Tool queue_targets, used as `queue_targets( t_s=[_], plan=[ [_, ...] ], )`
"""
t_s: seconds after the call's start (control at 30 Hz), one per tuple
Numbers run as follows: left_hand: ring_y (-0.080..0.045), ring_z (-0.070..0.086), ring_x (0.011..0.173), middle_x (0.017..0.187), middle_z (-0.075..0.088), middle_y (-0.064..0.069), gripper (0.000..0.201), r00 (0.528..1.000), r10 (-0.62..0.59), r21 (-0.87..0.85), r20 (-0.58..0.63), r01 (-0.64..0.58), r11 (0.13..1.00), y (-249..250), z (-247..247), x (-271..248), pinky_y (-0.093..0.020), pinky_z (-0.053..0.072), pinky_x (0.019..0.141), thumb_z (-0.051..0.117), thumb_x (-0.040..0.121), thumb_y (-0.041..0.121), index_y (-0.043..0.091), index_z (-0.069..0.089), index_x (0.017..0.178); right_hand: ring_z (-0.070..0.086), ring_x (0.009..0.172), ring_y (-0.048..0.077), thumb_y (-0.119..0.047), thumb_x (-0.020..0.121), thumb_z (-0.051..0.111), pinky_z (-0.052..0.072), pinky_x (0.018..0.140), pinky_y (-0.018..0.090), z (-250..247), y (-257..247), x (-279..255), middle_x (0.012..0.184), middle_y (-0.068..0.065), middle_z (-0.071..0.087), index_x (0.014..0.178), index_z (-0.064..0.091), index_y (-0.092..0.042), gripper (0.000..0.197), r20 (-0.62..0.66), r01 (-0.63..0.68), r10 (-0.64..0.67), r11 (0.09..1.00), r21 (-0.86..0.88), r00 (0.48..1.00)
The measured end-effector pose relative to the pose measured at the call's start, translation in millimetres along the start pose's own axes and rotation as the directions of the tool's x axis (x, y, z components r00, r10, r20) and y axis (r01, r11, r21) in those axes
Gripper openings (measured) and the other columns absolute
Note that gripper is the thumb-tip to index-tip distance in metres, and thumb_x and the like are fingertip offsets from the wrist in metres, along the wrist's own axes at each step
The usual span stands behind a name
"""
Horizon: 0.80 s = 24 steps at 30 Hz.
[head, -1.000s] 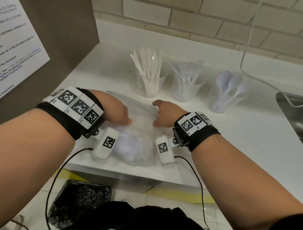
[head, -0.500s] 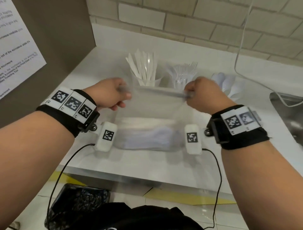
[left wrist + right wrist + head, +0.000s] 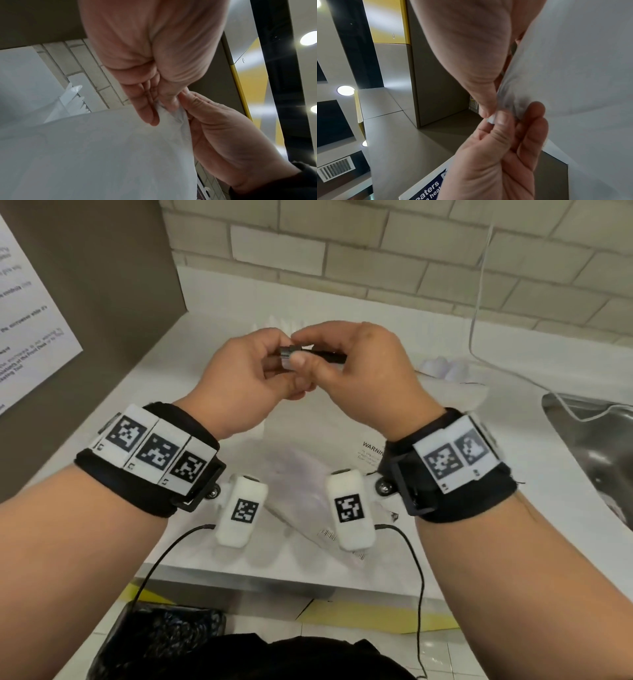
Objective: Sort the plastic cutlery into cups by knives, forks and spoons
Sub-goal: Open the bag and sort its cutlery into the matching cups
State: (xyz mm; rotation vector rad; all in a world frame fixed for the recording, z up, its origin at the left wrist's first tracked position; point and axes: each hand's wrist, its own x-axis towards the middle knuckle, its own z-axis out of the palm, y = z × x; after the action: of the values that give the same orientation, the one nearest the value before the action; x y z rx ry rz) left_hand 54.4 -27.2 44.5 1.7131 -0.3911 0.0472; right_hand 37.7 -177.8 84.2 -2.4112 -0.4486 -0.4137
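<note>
Left hand (image 3: pixel 245 381) and right hand (image 3: pixel 359 371) grips pinched together on clear, crinkled plastic bag (image 3: pixel 301 474) top edge, above white worktop (image 3: pixel 479 508).

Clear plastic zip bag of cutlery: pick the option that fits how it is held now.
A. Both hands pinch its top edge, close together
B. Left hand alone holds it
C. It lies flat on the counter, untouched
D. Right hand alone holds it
A: the left hand and the right hand meet above the white counter, both pinching the top edge of the clear plastic zip bag, which hangs below them.
</note>
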Motion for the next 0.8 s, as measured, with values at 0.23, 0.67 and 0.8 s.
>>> queue_targets(
  t_s=[0.23, 0.67, 0.8],
  plan=[
    [-0.015, 0.073, 0.076, 0.088, 0.068, -0.003, 0.017, 1.0, 0.007, 0.015, -0.023, -0.007, 1.0, 4.0, -0.8, -5.2, -0.026, 0.059, 0.068, 0.048, 0.099, 0.007, 0.008, 0.064, 0.093, 0.059, 0.084, 0.013, -0.039, 0.083, 0.06, 0.047, 0.085, 0.049, 4.6, -3.1, 8.1, 0.082, -0.012, 0.06, 0.086, 0.07, -0.033, 0.012, -0.104, 0.027, -0.024, 0.999, 0.028, 0.994],
    [-0.007, 0.043, 0.039, 0.052, 0.05, -0.002, 0.029, 0.855, -0.062, 0.153, -0.516, 0.163, 0.975, -20.2, -28.0, 0.5, -0.022, 0.04, 0.051, 0.052, 0.094, 0.02, 0.026, 0.059, 0.066, 0.041, 0.115, 0.023, -0.031, 0.091, 0.058, 0.026, 0.091, 0.038, -39.2, 75.1, -16.1, 0.106, -0.013, 0.05, 0.084, 0.064, -0.035, 0.01, -0.206, -0.373, 0.318, 0.859, -0.351, 0.925],
    [-0.02, 0.05, 0.06, 0.067, 0.053, -0.004, 0.022, 0.82, -0.137, 0.218, -0.556, 0.303, 0.928, -27.6, -32.0, 4.3, -0.032, 0.043, 0.068, 0.051, 0.092, 0.024, 0.018, 0.061, 0.074, 0.043, 0.108, 0.023, -0.021, 0.091, 0.058, 0.034, 0.089, 0.029, -44.3, 92.5, -15.8, 0.115, 0.001, 0.044, 0.091, 0.069, -0.026, 0.012, -0.387, -0.454, 0.315, 0.82, -0.349, 0.866]
  ],
)
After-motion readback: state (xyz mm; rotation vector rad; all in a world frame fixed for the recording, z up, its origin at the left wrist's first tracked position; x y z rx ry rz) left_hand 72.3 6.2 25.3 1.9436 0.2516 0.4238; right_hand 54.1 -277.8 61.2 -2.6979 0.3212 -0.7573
